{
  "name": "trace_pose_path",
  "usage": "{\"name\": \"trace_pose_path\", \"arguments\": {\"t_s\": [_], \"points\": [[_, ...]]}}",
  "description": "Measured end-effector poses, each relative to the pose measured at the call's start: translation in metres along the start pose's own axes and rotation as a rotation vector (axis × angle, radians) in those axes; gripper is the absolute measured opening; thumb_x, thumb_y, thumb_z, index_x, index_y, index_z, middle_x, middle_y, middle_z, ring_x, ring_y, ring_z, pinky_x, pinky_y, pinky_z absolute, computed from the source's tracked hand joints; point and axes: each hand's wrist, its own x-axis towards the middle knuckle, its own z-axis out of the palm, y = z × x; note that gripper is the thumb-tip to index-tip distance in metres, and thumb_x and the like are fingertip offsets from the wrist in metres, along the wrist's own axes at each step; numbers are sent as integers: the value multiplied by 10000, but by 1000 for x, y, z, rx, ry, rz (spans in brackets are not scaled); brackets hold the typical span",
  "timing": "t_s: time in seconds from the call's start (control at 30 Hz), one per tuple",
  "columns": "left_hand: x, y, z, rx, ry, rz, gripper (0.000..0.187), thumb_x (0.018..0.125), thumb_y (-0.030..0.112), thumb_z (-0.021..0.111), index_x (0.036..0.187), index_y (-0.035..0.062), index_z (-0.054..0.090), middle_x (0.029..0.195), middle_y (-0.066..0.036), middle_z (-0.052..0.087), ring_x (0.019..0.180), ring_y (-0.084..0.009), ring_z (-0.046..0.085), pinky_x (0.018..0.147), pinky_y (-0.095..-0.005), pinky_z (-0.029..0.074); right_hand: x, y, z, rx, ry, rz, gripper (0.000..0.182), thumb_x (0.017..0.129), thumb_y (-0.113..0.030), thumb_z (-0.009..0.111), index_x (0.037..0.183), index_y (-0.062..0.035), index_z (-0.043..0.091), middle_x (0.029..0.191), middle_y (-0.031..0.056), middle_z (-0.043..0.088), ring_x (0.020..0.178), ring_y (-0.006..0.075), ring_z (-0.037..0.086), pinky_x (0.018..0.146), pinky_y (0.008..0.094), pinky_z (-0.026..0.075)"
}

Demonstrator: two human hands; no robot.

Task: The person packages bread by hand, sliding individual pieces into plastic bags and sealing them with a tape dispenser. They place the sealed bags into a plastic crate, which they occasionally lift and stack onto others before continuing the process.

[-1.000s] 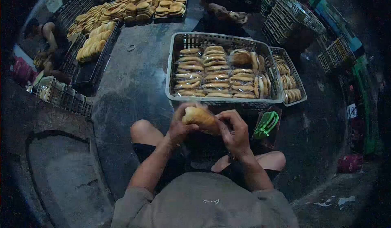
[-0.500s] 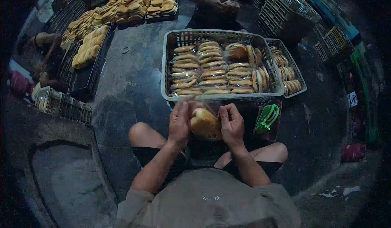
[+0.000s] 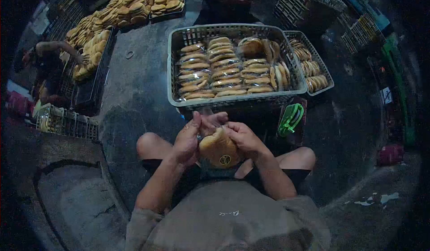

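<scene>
A round golden bread bun (image 3: 218, 151) in a clear plastic bag is held low in front of me, a dark round stamp facing up. My left hand (image 3: 191, 137) is at the left of the bag's top, thumb and fingers closed on the plastic. From the other side, my right hand (image 3: 245, 140) pinches the gathered bag just above the bun. Just beyond my hands stands a white plastic crate (image 3: 237, 96) with rows of bagged buns. A bright green tool (image 3: 291, 120), perhaps a tape dispenser, lies to the right.
Behind the large crate's right side is a smaller crate (image 3: 330, 81) of buns. Trays of unbagged buns (image 3: 130, 9) stand at the far left, where a person's hand (image 3: 81, 59) touches them. Another person sits opposite. Stacked crates (image 3: 304, 4) rise at the back right.
My right hand has moved left and in over the bag's top, bunching the plastic. The bun has shifted slightly down and left. The person at left now reaches onto the buns.
</scene>
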Motion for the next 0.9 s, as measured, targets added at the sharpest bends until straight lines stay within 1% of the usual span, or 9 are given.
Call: {"name": "trace_pose_path", "arguments": {"t_s": [0.07,0.13,0.27,0.37,0.4,0.5,0.67,0.77,0.9], "points": [[-5,-2,1,-16,-65,-20,527,1013,480,345,998,14,591,1048,-153,668,1016,-235,639,930,-410,507,-2,10,5,95,1,52,302,1010,-273,514,871,-21,606,809,-50,575,752,44,488,653,247,429],[-8,-5,-1,180,26,175,510,1020,470,323,1077,22,560,1024,-155,673,993,-235,656,898,-402,533,1,31,3,-192,162,-220,310,1010,-285,508,900,-13,609,786,-15,584,739,56,500,656,265,450],[-6,-12,-4,441,151,422,526,1032,445,300,1291,19,467,931,-131,695,915,-200,678,858,-346,535,-9,67,5,-529,364,-248,297,1008,-294,502,970,-31,634,734,84,588,674,105,557,665,300,491],[-3,-24,-19,609,129,588,559,1033,442,298,1357,4,426,903,-115,705,900,-176,682,863,-328,524,-14,49,3,-593,383,-253,273,1022,-248,467,994,-27,624,764,29,574,729,99,560,695,279,473],[-9,-23,-21,717,113,564,573,1026,452,322,1391,20,419,918,-111,713,908,-170,682,870,-324,515,-14,42,-3,-518,342,-359,245,976,-219,557,1121,-34,626,935,65,604,864,144,599,769,299,493],[-11,-29,-28,866,-34,587,544,1023,442,360,1399,57,445,908,-105,717,906,-179,684,867,-315,507,-25,-3,11,-632,144,-509,304,912,-190,654,1171,-40,605,1095,75,557,983,169,569,811,311,493],[-13,-26,-22,1059,-180,764,467,1014,366,454,1395,95,479,953,-121,650,859,-203,649,822,-333,505,-22,-4,7,-709,61,-505,289,777,-73,748,1054,-55,667,1063,90,562,1016,237,591,872,345,488],[-14,-33,-29,1158,-120,933,387,1003,351,487,1253,66,564,938,-109,579,821,-200,589,751,-339,497,-22,4,4,-642,-23,-472,217,765,-21,735,974,-57,689,999,78,589,951,218,613,841,334,496],[-18,-52,-58,986,-135,621,318,998,346,505,942,37,557,902,-82,515,820,-165,531,705,-320,461,-30,11,3,-762,-70,-453,194,751,33,711,920,-62,703,889,63,613,842,198,636,783,315,504]]}}
